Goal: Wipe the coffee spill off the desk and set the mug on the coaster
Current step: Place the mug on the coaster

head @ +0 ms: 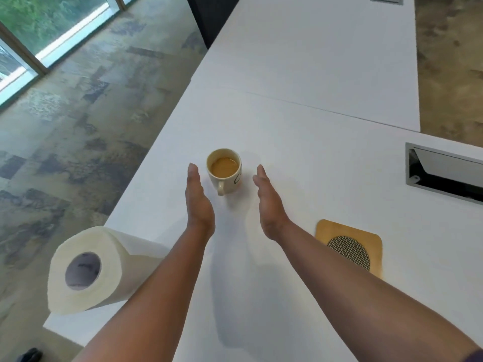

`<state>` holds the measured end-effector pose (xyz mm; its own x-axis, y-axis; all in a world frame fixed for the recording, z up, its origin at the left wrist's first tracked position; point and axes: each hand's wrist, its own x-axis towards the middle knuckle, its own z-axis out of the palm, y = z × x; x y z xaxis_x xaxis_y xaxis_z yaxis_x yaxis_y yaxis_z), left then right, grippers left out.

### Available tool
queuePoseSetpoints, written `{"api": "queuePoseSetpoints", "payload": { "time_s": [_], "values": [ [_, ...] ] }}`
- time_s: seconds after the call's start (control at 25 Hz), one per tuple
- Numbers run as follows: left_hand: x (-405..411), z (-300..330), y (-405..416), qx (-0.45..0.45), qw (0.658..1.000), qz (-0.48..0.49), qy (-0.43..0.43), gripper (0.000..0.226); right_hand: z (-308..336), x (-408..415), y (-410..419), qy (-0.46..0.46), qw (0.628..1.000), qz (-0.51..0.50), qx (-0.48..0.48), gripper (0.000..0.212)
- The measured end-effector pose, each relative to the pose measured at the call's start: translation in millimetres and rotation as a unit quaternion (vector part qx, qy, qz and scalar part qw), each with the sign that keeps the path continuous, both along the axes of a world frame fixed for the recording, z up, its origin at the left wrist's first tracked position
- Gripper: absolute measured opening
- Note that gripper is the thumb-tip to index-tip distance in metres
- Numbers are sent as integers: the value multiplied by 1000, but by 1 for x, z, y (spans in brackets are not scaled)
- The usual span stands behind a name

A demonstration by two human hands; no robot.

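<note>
Fingers (194, 173) straight, pressed together, both hands flanking, not touching. Mug (224, 170): cream ceramic, upright, centre frame, handle toward viewer, coffee inside. Coaster (349, 247): square wood, round mesh inset, lower right. Surface (313, 74): smooth white.

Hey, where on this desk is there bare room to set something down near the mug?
Bare desk lies beyond the mug and between the mug and the cable hatch. Crowded: the left hand and right hand flank the mug; the paper towel roll fills the near left edge, the coaster the near right.
</note>
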<state>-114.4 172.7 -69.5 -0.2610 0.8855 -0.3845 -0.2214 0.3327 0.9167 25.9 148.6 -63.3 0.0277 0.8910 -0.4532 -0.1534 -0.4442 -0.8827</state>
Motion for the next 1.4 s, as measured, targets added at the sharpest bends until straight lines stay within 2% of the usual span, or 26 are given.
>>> {"api": "queuePoseSetpoints", "payload": {
  "time_s": [0.12, 0.28, 0.4, 0.68, 0.8, 0.88, 1.12, 1.2, 1.32, 1.4],
  "values": [
    [-2, -10, 5, -3, 999, -32, -17, 69, -10, -17, 9, 9, 1000, 4, 20, 56],
    [-6, -16, 9, 63, 993, -93, -29, 79, -9, -31, 13, 36, 997, 23, 64, 30],
    [-5, -16, 9, 80, 991, -97, -37, 77, -7, -35, 13, 38, 996, 25, 77, 38],
    [10, -9, 3, 87, 991, -94, -36, 75, 0, -28, 6, 13, 994, 3, 112, 34],
    [29, 1, -10, 98, 987, -118, -44, 71, 4, -10, -8, 20, 990, -24, 135, 46],
    [49, 7, -23, 86, 986, -134, -50, 70, 7, 9, -23, 17, 990, -51, 128, 57],
    [106, 26, -72, 63, 977, -193, -57, 49, 11, 69, -77, -3, 992, -98, 84, 60],
    [121, 27, -90, 55, 974, -213, -58, 51, 16, 86, -96, -8, 990, -112, 81, 61],
    [142, 25, -116, 36, 969, -238, -64, 66, 20, 111, -126, -12, 989, -133, 63, 53],
    [152, 23, -130, 25, 965, -254, -69, 63, 19, 126, -143, -3, 988, -146, 48, 51]
  ]
}}
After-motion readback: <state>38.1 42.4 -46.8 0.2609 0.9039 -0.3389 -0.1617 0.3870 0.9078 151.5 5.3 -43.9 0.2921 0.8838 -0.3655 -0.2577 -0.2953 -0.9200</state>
